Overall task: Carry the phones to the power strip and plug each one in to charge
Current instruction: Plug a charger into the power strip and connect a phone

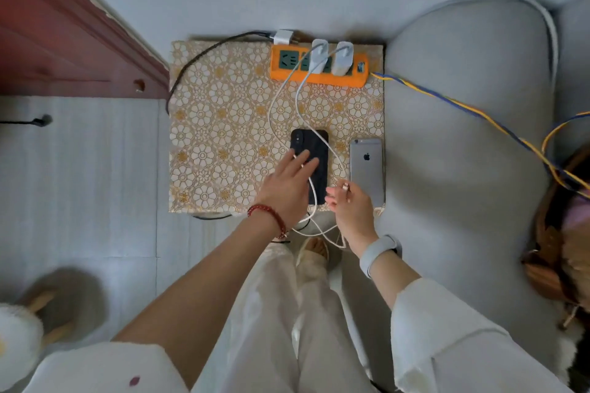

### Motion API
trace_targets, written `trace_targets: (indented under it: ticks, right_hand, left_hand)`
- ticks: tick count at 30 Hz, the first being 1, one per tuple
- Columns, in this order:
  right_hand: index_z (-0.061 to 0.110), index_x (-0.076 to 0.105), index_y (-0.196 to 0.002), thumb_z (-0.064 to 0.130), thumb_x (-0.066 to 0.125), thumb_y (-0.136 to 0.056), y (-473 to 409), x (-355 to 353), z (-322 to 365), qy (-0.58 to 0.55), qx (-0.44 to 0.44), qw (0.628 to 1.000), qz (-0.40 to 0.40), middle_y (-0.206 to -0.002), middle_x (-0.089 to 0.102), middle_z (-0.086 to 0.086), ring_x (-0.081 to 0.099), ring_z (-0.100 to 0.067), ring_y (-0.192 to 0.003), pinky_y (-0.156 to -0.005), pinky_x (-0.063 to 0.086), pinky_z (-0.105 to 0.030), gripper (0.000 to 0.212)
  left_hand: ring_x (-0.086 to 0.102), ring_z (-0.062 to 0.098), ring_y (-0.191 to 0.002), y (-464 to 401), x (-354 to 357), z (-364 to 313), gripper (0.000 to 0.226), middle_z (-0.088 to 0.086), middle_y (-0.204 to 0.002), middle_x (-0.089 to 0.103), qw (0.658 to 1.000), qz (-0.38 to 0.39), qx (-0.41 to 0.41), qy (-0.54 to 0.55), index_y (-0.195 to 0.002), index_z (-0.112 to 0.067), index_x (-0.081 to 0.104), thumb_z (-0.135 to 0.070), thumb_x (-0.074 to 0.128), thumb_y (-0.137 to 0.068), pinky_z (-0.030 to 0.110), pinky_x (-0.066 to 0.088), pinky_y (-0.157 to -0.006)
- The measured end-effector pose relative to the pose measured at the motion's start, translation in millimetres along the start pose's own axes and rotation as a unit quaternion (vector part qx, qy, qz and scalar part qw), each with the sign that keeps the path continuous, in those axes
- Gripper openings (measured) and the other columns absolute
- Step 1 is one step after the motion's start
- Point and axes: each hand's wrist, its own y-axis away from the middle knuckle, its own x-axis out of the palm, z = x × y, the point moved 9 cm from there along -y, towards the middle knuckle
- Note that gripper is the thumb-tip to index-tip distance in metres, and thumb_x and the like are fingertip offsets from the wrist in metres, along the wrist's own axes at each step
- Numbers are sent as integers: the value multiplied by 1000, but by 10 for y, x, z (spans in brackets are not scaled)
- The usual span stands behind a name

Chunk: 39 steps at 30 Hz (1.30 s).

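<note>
Plugging in the black phone (314, 156)

Your left hand (287, 182) lies open, steadying it; your right hand (349, 204) pinches the cable plug (345, 187). Next, seat it in the port.

Left hand (287, 182) flat on black phone (314, 150)

Home setting, living-room corner. Grey upholstered sofa (463, 124) with piped cushion edge sitting just right of small table (223, 124), which is wearing gold floral lace-pattern cloth. Orange power strip (319, 68) lying at table's far edge, white chargers (330, 56) plugged in, yellow-blue twisted cord (463, 105) trailing across sofa. Pale tiled floor (79, 185) showing left; reddish wooden door frame (64, 41) running top left. Fluffy slippers (57, 303) lying on floor lower left. Person standing in loose white house clothes, sandalled foot (314, 250) showing below table.
</note>
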Motion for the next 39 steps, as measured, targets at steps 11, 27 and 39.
trace_targets:
  ticks: [11,27,39]
  right_hand:
    - [5,57,-107,16,33,-96,-94,56,-166,95,25,994,-54,-106,63,-18,58,-33,-99,-89,47,-46,29]
    - [0,53,-115,10,32,-96,-192,169,-84,-20,80,992,-99,-122,56,-20,51,-35,-114,-101,40,-49,30]
    - [17,64,-95,30,39,-95,142,36,-87,-13,36,999,-20,-95,67,-10,64,-28,-92,-79,57,-40,28]
  left_hand:
    - [28,28,-133,-4,135,603,33,7,-136,45,948,73,50,-306,-119,-16,50,-19,42,-87,46,25,-107]
    - [51,38,-103,-178,324,570,35,24,-112,55,941,31,-238,238,-118,-4,46,-8,44,-83,51,45,-91]
    - [61,19,-71,145,352,573,19,13,-85,61,776,94,-323,533,-105,4,53,-4,51,-88,26,57,-63]
